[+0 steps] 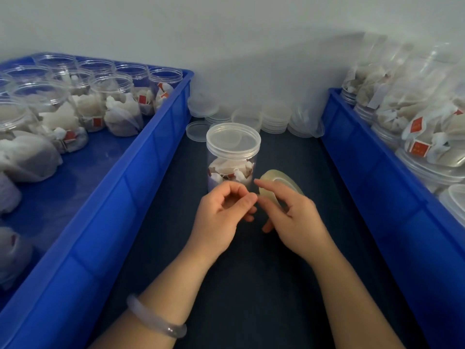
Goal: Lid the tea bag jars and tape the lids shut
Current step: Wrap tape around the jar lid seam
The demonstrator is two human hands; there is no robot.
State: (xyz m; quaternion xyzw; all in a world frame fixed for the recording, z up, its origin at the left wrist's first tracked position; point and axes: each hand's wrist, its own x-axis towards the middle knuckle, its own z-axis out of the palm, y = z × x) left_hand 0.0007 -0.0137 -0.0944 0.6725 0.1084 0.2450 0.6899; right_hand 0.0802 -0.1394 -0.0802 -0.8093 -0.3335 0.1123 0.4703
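One clear cylindrical plastic jar [232, 162], part-filled with white tea bags, stands upright on the dark table mat [251, 298]. It sits about midway between two crates and just beyond both hands. Its translucent round plastic lid [233, 137] is seated on top. No tape is visible across the seam.

Handling: judge the jar as light, thin-walled and smooth. It will likely slide or tip under a sideways push, and the wall may flex if squeezed. Take hold around the body below the lid, or press down on the lid's flat top. Either hold leaves the lid-to-wall seam free for taping.

Tape: the clear adhesive tape roll [274, 180] is just right of the jar's base. The right hand [292, 215] grips it, fingers curled around the roll and forefinger extended toward the jar. The left hand [221, 210] is curled, with thumb and forefinger tips together at the roll's edge. The film is transparent, so it cannot be told whether a free end lies between them.

Clearances: the left blue plastic crate [125, 197] holds open jars of tea bags, and its wall runs close alongside. The right blue plastic crate [377, 185] holds lidded jars lying on their sides. Stacks of spare lids [274, 119] and one loose lid [198, 131] sit behind the jar against the wall. Open room lies mainly toward the person, along the strip of mat.
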